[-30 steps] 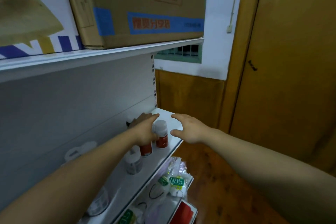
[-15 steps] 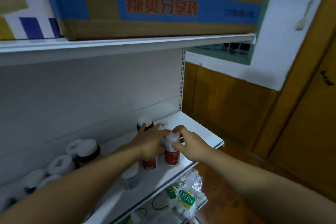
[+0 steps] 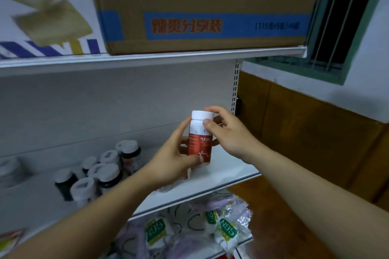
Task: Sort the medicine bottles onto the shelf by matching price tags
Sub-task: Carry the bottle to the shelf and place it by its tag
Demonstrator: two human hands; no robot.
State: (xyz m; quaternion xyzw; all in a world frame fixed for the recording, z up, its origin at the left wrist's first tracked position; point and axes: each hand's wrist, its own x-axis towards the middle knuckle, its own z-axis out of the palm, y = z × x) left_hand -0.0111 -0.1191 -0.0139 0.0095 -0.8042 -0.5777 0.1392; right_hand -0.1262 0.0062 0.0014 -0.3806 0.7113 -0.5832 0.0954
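Observation:
A white-capped medicine bottle with a red label point(image 3: 200, 144) is held upright just above the right end of the white shelf point(image 3: 223, 181). My left hand point(image 3: 172, 160) grips its lower body from the left. My right hand point(image 3: 227, 132) pinches the cap and neck from the right. Another red-labelled bottle point(image 3: 184, 172) stands partly hidden behind my left hand. Several dark bottles with white caps point(image 3: 101, 172) stand grouped on the shelf to the left.
A brown cardboard box point(image 3: 200, 6) sits on the upper shelf point(image 3: 147, 60). Packets of N95 masks point(image 3: 227, 231) fill the lower shelf. Wooden wall panelling point(image 3: 315, 132) stands to the right, with a barred window point(image 3: 341, 17) above it.
Both hands closed on the red-labelled bottle and lifted it off the shelf. The camera moved closer and tilted up.

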